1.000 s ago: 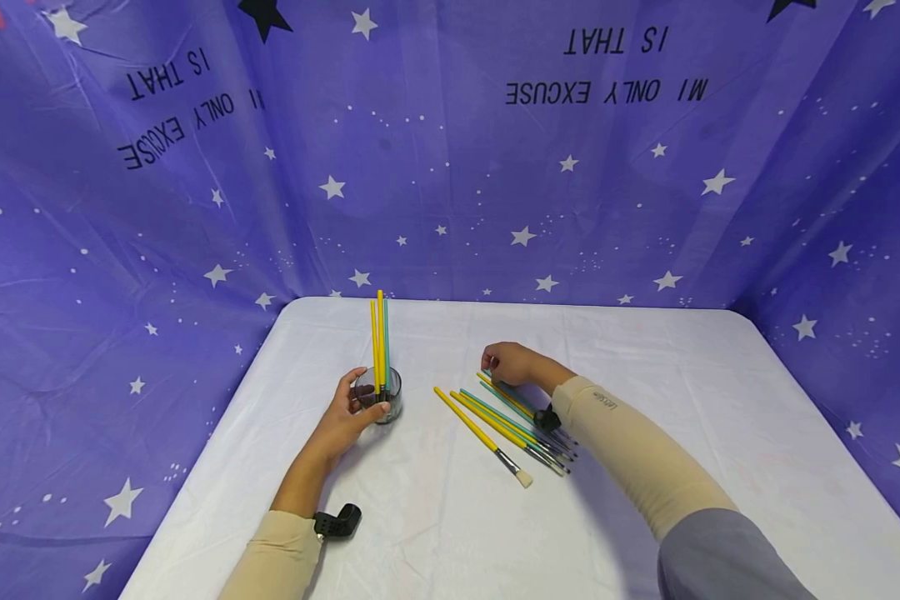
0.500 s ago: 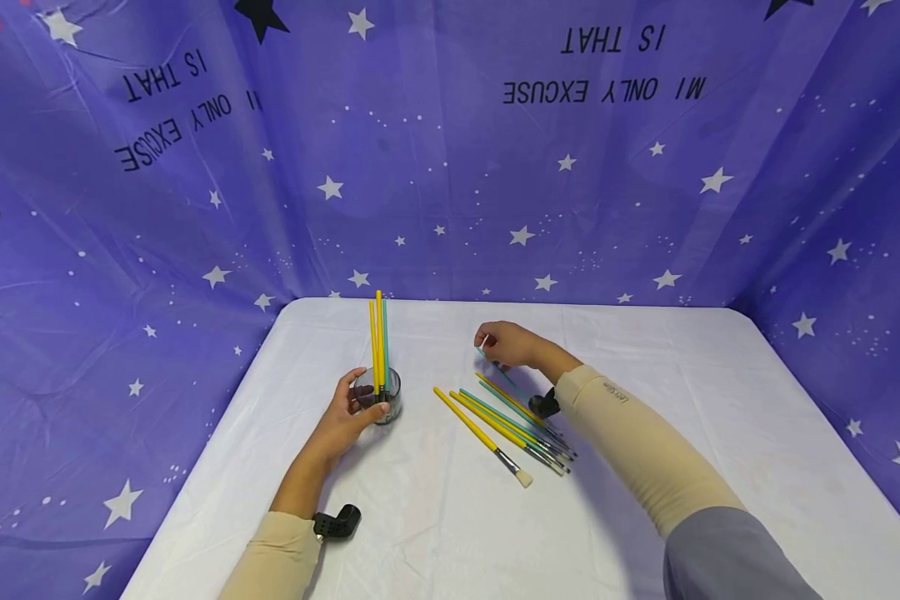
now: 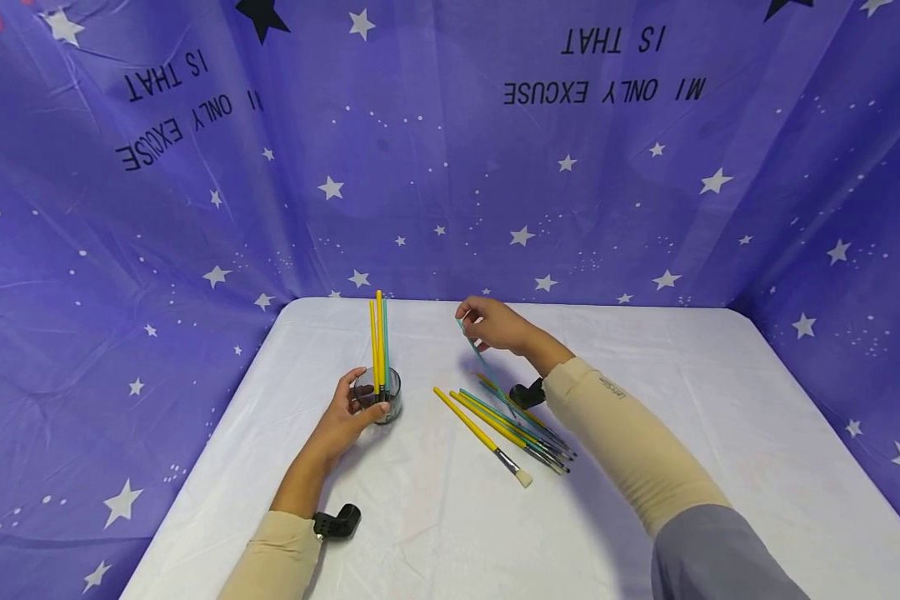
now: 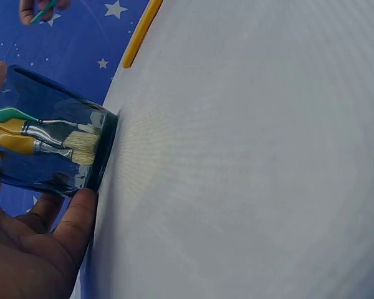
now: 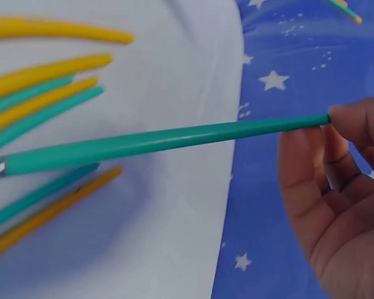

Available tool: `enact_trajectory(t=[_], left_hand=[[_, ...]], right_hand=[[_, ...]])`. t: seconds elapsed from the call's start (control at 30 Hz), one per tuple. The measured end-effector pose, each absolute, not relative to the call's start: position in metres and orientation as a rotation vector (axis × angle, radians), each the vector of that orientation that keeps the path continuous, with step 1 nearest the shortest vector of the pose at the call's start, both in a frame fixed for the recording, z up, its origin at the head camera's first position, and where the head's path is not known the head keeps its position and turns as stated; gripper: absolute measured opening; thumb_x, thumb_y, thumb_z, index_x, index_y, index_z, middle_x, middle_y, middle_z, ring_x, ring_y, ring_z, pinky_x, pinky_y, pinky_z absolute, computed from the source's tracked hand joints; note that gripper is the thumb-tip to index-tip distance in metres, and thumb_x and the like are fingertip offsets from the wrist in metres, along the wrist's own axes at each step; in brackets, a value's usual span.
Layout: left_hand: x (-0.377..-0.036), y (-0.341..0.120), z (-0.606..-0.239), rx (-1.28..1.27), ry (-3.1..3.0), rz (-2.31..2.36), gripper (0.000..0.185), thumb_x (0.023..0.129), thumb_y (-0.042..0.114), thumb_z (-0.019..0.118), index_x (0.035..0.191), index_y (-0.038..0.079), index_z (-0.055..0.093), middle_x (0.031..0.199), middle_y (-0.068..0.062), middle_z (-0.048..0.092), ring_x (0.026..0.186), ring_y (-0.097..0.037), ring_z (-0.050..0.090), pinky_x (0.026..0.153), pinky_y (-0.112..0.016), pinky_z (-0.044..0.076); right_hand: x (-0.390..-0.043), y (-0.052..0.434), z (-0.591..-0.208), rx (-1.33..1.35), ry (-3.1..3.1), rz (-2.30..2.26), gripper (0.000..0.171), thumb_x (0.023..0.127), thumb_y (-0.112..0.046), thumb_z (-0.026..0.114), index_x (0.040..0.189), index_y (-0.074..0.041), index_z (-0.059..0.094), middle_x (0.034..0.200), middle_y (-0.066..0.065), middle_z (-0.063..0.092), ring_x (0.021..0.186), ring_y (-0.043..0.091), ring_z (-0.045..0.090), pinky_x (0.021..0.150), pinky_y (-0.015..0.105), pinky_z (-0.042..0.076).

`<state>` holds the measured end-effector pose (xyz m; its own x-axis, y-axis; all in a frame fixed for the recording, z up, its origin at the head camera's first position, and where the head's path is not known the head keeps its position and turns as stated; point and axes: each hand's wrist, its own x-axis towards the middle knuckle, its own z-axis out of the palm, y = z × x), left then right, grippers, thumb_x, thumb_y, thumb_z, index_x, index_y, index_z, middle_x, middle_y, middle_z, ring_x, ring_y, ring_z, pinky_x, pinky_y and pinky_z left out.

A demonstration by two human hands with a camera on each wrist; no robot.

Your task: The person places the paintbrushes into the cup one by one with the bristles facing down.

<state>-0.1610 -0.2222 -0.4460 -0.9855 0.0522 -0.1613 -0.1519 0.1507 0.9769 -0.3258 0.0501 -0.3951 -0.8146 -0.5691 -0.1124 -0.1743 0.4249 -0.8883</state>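
A small clear glass cup (image 3: pixel 378 394) stands on the white table (image 3: pixel 435 533), with yellow and teal paintbrushes (image 3: pixel 378 337) upright in it, bristles down (image 4: pixel 81 146). My left hand (image 3: pixel 348 412) grips the cup (image 4: pixel 50 143) from the near side. My right hand (image 3: pixel 491 323) pinches the handle end of one teal paintbrush (image 3: pixel 486 365) and holds it slanting up off the table; the same teal handle (image 5: pixel 168 142) shows in the right wrist view between my fingertips (image 5: pixel 352 121). Under it lies a loose pile of yellow and teal brushes (image 3: pixel 506 425).
A purple star-printed cloth (image 3: pixel 450 167) hangs behind and on both sides of the table. One yellow brush with pale bristles (image 3: pixel 483 437) lies nearest the front of the pile. Small black wrist cameras (image 3: pixel 337 522) sit on both forearms.
My right hand has taken one teal brush from the pile and lifted it up and back towards the left. The left hand and the cup have not moved.
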Motion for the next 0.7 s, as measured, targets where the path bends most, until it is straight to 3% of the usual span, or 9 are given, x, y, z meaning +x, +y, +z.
enact_trajectory(t=[0.13,0.33,0.53,0.7], left_hand=[[-0.166,-0.226,-0.458,-0.116,2.268,1.942,0.081,0.093,0.011,0.068,0.155,0.016,0.016,0.14,-0.023,0.042,0.127,-0.032,0.045,0.098,-0.038,0.039],[-0.175,-0.231,-0.478,-0.12,2.27,1.946,0.084,0.093,0.012,0.069,0.156,0.016,0.014,0.142,-0.024,0.04,0.129,-0.034,0.043,0.099,-0.041,0.039],[-0.175,-0.232,-0.479,-0.122,2.27,1.961,0.085,0.092,0.016,0.072,0.156,0.02,0.016,0.14,-0.02,0.043,0.127,-0.029,0.045,0.098,-0.038,0.04],[-0.175,-0.232,-0.479,-0.114,2.286,1.947,0.085,0.091,0.018,0.072,0.155,0.02,0.017,0.139,-0.02,0.044,0.126,-0.029,0.046,0.098,-0.038,0.04]], right_hand=[[-0.324,0.04,-0.387,-0.635,2.269,-1.453,0.02,0.098,-0.002,0.05,0.117,-0.006,0.053,0.103,0.011,0.053,0.087,0.026,0.058,0.079,0.051,0.053],[-0.321,0.022,-0.379,-0.631,2.262,-1.598,0.018,0.1,-0.004,0.053,0.118,-0.006,0.054,0.103,0.01,0.052,0.091,0.026,0.058,0.078,0.046,0.055],[-0.319,0.006,-0.372,-0.62,2.232,-1.756,0.017,0.099,-0.003,0.053,0.116,-0.007,0.053,0.103,0.009,0.051,0.09,0.024,0.057,0.077,0.046,0.055],[-0.318,-0.005,-0.362,-0.612,2.208,-1.894,0.018,0.099,-0.003,0.054,0.117,-0.007,0.052,0.103,0.008,0.051,0.091,0.023,0.057,0.073,0.04,0.055]])
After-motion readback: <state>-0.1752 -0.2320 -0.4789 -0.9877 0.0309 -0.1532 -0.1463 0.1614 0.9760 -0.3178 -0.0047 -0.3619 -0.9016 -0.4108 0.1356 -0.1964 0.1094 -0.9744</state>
